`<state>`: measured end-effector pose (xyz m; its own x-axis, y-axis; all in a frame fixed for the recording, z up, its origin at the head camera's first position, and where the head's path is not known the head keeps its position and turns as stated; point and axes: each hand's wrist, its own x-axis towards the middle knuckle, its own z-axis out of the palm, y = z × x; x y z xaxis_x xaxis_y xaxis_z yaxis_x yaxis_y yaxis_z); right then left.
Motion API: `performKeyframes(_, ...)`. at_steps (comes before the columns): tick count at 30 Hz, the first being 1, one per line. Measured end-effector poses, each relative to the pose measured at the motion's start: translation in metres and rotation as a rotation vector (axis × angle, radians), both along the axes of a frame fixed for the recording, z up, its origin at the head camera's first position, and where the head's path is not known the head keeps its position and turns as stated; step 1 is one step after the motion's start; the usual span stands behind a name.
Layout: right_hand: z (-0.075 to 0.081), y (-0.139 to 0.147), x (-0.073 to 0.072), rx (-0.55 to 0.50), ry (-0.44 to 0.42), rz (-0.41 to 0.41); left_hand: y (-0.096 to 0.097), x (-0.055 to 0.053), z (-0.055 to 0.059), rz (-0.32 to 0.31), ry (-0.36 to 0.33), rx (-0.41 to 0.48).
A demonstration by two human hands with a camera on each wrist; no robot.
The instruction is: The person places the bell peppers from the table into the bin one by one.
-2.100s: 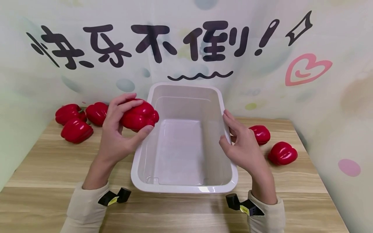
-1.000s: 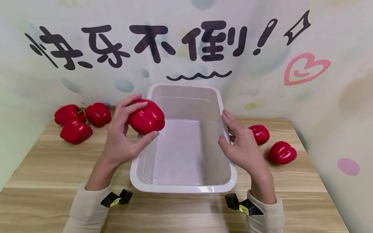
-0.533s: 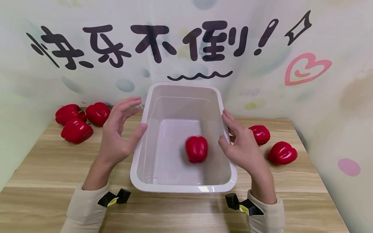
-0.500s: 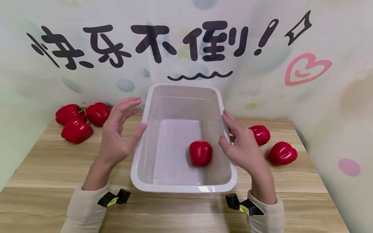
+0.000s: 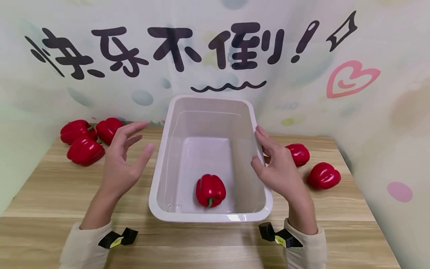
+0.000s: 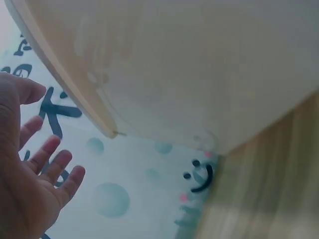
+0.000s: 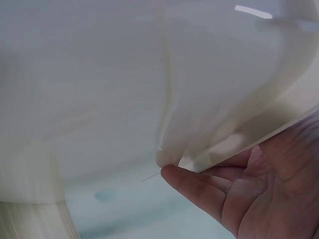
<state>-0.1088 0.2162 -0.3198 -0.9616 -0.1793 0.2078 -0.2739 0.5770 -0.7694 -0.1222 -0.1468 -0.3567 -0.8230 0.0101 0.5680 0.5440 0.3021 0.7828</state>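
Tub [image 5: 208, 216]: quantity 1; white, deep, open-topped; positioned mid-table; landmark for all places below.
Hands: quantity 2; left hand [image 5: 124, 164] at the left of the tub, right hand [image 5: 280, 170] at the right of the tub.
Peppers, total: 6 in view; all red and glossy.
Loaded pepper [image 5: 209, 186]: quantity 1; inside the tub, on the floor, close to the near wall; green stem [image 5: 210, 202] turned toward that wall.
Peppers left of the tub: quantity 3, closely grouped; far-left pepper [image 5: 78, 131], front pepper [image 5: 86, 151], and third pepper [image 5: 108, 129], nearest the tub and partly covered by the left hand in the head view.
Peppers right of the tub: quantity 2; inner pepper [image 5: 299, 154], partly behind the right hand, and outer pepper [image 5: 324, 175], farther from the tub.
Wrist units: quantity 2, black with yellow labels; left unit [image 5: 111, 240] and right unit [image 5: 287, 239], on pale sleeves, near the front corners of the tub.
Left hand pose: apart from the tub; fingers spread and gently bent, thumb well clear of the fingertips, palm toward the tub; free of any object.
Right hand pose: gripping the right rim of the tub; fingers along and under the outer edge, thumb at the rim.
Backdrop [image 5: 215, 11]: quantity 1; behind the tub; printed with 4 large dark characters [image 5: 173, 46] and 1 pink heart [image 5: 351, 80].
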Motion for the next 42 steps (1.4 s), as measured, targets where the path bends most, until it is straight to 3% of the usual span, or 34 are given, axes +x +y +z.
performKeyframes(9, 0.001, -0.001, 0.000, 0.011, 0.003, -0.003, -0.030, 0.016, -0.020, 0.187, -0.113, -0.085)
performKeyframes(19, 0.001, -0.002, 0.001, 0.011, -0.005, -0.005, -0.063, 0.033, -0.049, 0.394, -0.265, -0.075)
performKeyframes(29, 0.002, -0.002, 0.000, 0.002, 0.001, 0.005, -0.084, 0.041, -0.070, 0.530, -0.349, -0.020)
performKeyframes(35, 0.003, -0.002, 0.000, 0.007, 0.000, -0.003, -0.089, 0.040, -0.078, 0.566, -0.419, 0.010)
performKeyframes(42, 0.003, -0.002, 0.001, 0.011, -0.008, -0.004, -0.098, 0.039, -0.094, 0.635, -0.348, 0.006)
